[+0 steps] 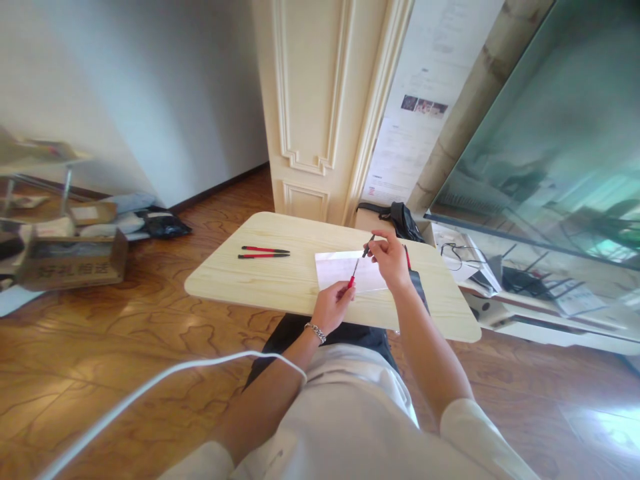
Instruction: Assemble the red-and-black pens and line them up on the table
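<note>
My left hand [331,305] is closed on the red end of a thin red and black pen-like tool [358,265], held above a white sheet [336,268] on the light wooden table [265,280]. My right hand [390,259] pinches the tool's black upper end. Two more red and black tools [264,253] lie side by side on the table to the left, out of reach of my hands. A red stick and a black strip [418,287] lie under my right wrist, partly hidden.
A cream panelled door stands behind the table. At the right a glass pane leans over a low white shelf [530,313] with cables. A black bag [403,221] lies beyond the table. Cardboard boxes [70,260] and bags sit on the wooden floor at the left. A white cable [165,377] crosses my lap.
</note>
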A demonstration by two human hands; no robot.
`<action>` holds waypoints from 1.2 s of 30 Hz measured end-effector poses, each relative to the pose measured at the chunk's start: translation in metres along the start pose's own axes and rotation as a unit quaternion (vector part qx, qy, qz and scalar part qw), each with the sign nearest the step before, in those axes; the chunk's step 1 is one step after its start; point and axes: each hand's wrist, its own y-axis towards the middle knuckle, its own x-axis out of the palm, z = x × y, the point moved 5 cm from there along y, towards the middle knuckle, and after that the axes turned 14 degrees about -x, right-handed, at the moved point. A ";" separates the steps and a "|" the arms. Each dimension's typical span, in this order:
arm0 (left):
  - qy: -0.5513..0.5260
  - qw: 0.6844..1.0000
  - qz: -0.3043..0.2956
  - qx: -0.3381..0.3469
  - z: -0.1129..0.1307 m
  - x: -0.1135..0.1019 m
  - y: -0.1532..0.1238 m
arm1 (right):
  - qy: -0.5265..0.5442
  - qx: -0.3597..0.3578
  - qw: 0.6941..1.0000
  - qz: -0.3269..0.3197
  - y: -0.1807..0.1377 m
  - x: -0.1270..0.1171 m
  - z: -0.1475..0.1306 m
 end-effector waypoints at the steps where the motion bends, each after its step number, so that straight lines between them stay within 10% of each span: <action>1: 0.002 1.000 -0.001 0.001 0.001 0.000 0.000 | -0.006 -0.005 1.000 0.000 0.000 0.002 0.000; 16: 0.005 1.000 -0.002 -0.007 0.002 0.000 -0.001 | -0.088 -0.027 0.991 -0.099 -0.022 0.014 0.004; 36: 0.007 1.000 -0.025 -0.014 0.003 0.001 -0.001 | 0.008 0.021 0.999 -0.046 -0.043 0.012 0.019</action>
